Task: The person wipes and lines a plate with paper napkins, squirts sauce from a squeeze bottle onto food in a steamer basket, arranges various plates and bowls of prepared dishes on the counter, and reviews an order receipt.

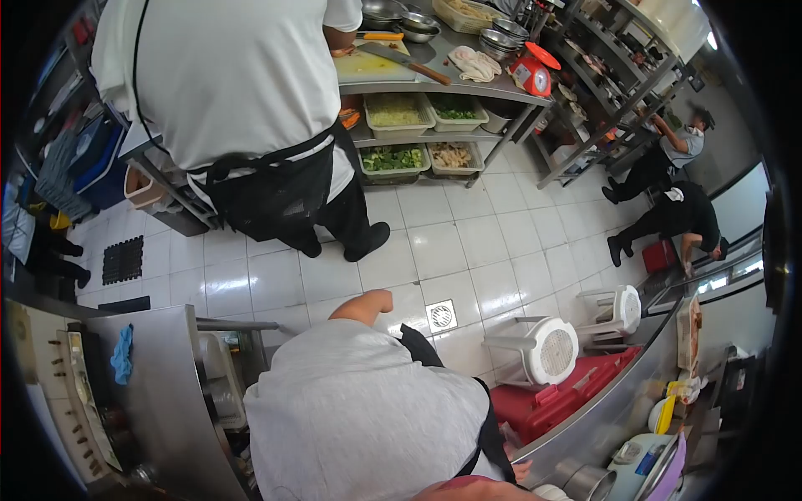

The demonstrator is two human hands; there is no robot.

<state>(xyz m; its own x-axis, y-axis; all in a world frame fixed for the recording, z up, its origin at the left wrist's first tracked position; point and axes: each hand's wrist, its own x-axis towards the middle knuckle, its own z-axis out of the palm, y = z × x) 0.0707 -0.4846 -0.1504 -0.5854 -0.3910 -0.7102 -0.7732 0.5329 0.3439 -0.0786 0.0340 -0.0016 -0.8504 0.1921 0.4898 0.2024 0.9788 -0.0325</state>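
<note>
White-tiled floor; bare arm bent beside grey shirt; both hands unclear, cannot tell fingers' state.

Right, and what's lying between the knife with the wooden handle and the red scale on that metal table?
In the head view, a crumpled pale cloth lies between the knife and scale.

We list: fingers, lower edge, partly hidden, owner unclear; left of them, gray-shirted person, cut off below; beyond, white-shirted person, head out of frame; far right, shelf contents, too small to identify.
</note>
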